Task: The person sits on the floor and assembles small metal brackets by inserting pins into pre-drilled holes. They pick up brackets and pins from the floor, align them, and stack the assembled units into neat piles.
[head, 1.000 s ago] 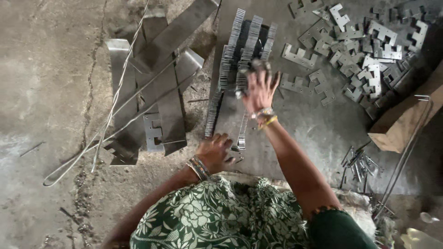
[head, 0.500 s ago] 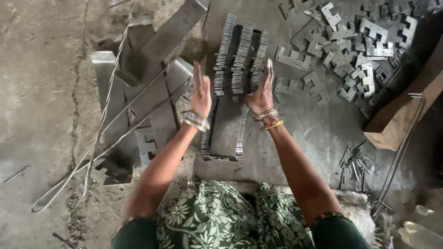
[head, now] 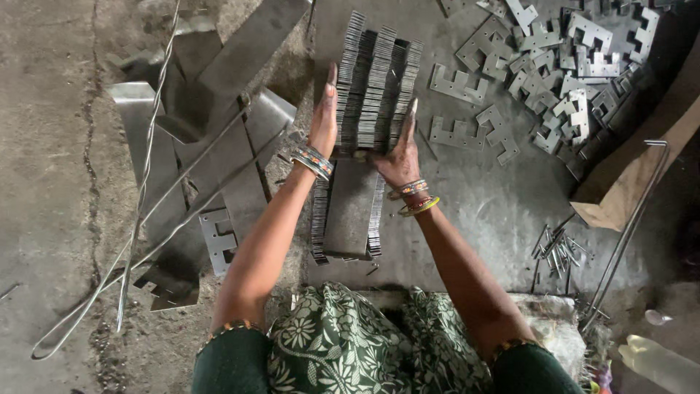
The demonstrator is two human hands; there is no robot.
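Observation:
Several rows of thin grey metal stampings (head: pixel 375 84) stand on edge, packed side by side on a dark steel sheet (head: pixel 481 197). My left hand (head: pixel 323 120) lies flat against the left side of the pack, fingers straight and pointing away. My right hand (head: pixel 401 149) presses the right side near the pack's near end. The pack is squeezed between both palms. Nearer me a flat plate (head: pixel 351 208) lies between two more rows of stampings. Bangles sit on both wrists.
A heap of loose notched stampings (head: pixel 561 66) lies at the upper right. Bent sheet offcuts (head: pixel 219 146) and long wire rods (head: pixel 138 219) cover the left. A cardboard box (head: pixel 634 168), a bent rod and several nails (head: pixel 554 252) are at the right.
My left hand came up from the floor near me to the pack's left side. My right hand drew back from above the pack to its right side. Both now clamp the stampings.

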